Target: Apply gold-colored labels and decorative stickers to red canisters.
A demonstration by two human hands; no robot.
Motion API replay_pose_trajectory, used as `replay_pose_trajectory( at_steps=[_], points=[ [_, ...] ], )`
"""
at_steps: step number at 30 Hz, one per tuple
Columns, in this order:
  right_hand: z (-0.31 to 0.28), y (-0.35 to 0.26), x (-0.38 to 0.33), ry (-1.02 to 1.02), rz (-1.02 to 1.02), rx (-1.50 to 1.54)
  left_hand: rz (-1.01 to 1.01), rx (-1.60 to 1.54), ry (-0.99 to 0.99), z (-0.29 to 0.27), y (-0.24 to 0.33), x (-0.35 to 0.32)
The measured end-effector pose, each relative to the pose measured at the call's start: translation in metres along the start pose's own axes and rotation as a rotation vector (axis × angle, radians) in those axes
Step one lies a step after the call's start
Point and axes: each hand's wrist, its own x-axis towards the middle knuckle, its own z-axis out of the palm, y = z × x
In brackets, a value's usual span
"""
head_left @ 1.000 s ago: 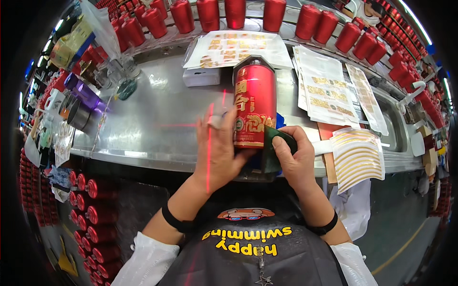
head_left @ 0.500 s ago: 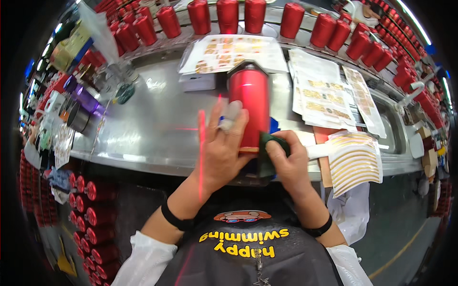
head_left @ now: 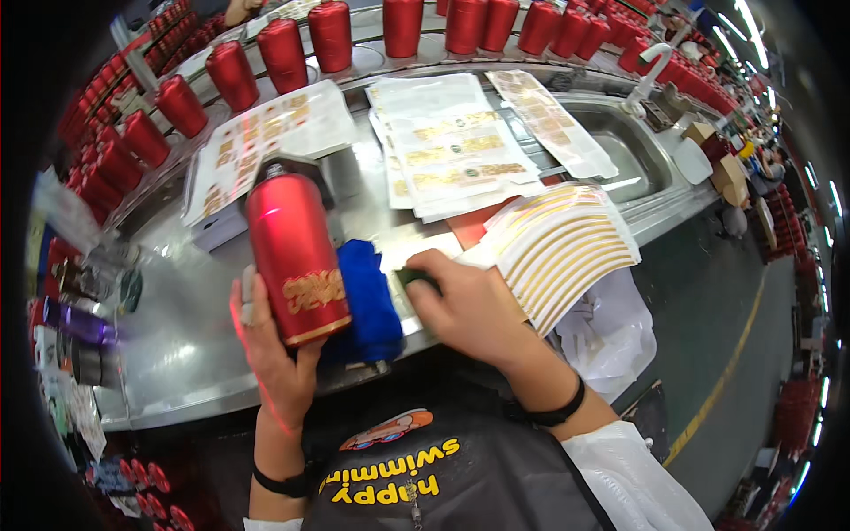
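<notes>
A glossy red bottle [head_left: 288, 234] lies tilted over the worktop, its neck pointing away from me against a dark angular holder [head_left: 312, 177]. Gold ornament [head_left: 314, 290] shows on its side near the base. My left hand [head_left: 282, 367] is closed around the base end, fingers along the left side and thumb at the bottom; one finger wears a pale cover. To the right, apart from the bottle, my right hand [head_left: 465, 305] pinches a dark green pad [head_left: 416, 280], partly hidden by the fingers. A folded blue cloth [head_left: 370, 301] lies beside the bottle.
Decal sheets [head_left: 452, 142] lie beyond my right hand, with a sheet of curved gold strips [head_left: 567, 248] nearer. A sink [head_left: 620, 146] with a tap [head_left: 651, 66] is at the right. Red bottles [head_left: 403, 26] line the far conveyor. White plastic [head_left: 611, 332] hangs at the table edge.
My view has swung to the right. My right hand, with the green pad, has come off the bottle to the right. The gold ornament and more of the blue cloth now show.
</notes>
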Motion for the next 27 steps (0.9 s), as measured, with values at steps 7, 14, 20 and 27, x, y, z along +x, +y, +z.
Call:
replay_pose_trajectory(
  at_steps=[7,14,20,27],
  points=[
    [-0.196,0.146,0.108,0.250,0.022,-0.944,-0.062,-0.132,0.007,0.006,-0.003,-0.005],
    [-0.260,0.229,0.137,-0.103,0.100,-1.206,-0.125,-0.215,-0.001,0.011,-0.008,-0.010],
    [-0.276,0.244,0.153,0.098,0.564,-0.975,-0.138,-0.270,-0.017,0.013,-0.013,-0.017],
    [-0.285,0.259,0.155,0.233,0.661,-0.550,-0.148,-0.272,0.014,0.014,-0.015,-0.018]
  ],
)
